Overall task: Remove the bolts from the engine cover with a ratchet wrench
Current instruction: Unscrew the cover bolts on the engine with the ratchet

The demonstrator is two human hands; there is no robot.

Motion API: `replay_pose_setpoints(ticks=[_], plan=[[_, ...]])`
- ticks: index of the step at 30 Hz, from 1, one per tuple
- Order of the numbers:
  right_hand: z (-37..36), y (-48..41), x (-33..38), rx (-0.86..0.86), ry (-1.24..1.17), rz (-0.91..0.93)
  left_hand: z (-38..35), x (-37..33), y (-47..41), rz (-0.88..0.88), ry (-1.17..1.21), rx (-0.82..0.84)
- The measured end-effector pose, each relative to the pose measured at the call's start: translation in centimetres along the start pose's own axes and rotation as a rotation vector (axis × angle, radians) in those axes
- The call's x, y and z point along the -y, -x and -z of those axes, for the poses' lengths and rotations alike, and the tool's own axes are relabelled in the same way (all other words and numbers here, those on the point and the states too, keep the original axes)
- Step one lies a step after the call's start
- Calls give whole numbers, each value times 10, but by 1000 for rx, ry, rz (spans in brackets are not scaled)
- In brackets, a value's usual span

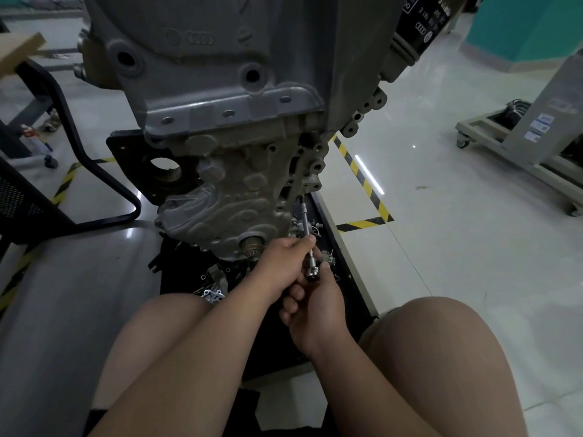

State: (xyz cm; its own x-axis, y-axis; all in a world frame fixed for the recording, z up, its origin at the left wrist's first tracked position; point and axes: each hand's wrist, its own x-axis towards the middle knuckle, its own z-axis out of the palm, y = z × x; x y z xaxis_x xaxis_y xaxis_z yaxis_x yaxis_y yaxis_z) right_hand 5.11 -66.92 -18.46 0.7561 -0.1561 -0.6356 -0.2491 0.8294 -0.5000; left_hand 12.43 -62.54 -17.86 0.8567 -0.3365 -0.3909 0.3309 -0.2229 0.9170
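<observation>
**Both hands on the wrench at the cover's right edge**

Bare knees frame the view. The right hand (315, 307) curls round the wrench (305, 222) below its rounded chrome head, with the handle hidden in the palm. Just above, the left hand (285, 261) pinches the slim steel extension. This runs up to the right edge of the cover (227, 197), a rough, grey, ribbed casting. Small shiny parts lie on the black tray (347, 288) beneath. Glossy pale floor (441, 231) opens to the right, crossed by striped tape (362, 175). A black chair (94, 171) crowds the left.
</observation>
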Motion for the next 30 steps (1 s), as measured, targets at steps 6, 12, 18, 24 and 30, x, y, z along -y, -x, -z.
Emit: replay_pose_setpoints(ticks=[6,12,18,24,30], plan=[[7,0,-3,-207,403,309,0,0,-2,-50,20,-9],[7,3,-5,-240,427,392,1,0,-2,-73,-7,-16],[7,2,-5,-223,360,401,1,0,-2,-65,-38,-25],[7,-3,-4,-190,302,329,1,-2,-1,-17,35,13],[2,-6,-4,-127,80,102,0,-1,-3,23,27,31]])
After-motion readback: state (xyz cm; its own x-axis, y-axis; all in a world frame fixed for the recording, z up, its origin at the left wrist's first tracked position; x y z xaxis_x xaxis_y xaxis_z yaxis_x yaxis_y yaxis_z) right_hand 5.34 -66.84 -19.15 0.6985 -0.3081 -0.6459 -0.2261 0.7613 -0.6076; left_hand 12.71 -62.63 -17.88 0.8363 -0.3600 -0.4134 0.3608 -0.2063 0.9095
